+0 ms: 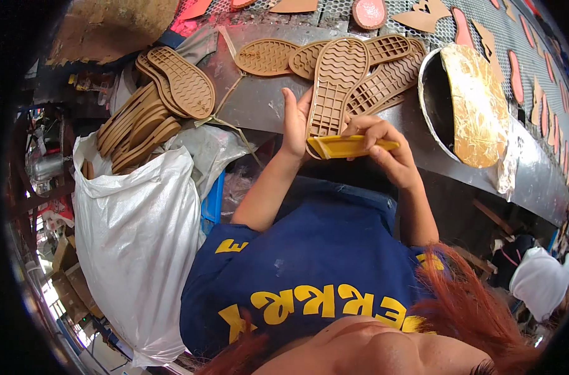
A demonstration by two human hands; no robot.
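My left hand (295, 122) holds a tan shoe sole (339, 81) near its heel end, thumb raised and fingers partly hidden behind it. The sole is tilted up, with its wavy and gridded tread showing. In my right hand (387, 147) is a flat, yellow, cutter-like tool (350, 147), lying across the heel end of the sole. Its working edge cannot be made out. Behind the held sole, more soles (384, 81) overlap on the metal table, and another sole (266, 57) lies to their left.
Left, a white sack (134, 244) is topped with stacked soles (140, 128). On the metal table (253, 103), at right, stands a round container (428, 106) with a glue-smeared, yellowish board (478, 106). Beyond runs a mesh surface (503, 37) with pink and tan cut pieces.
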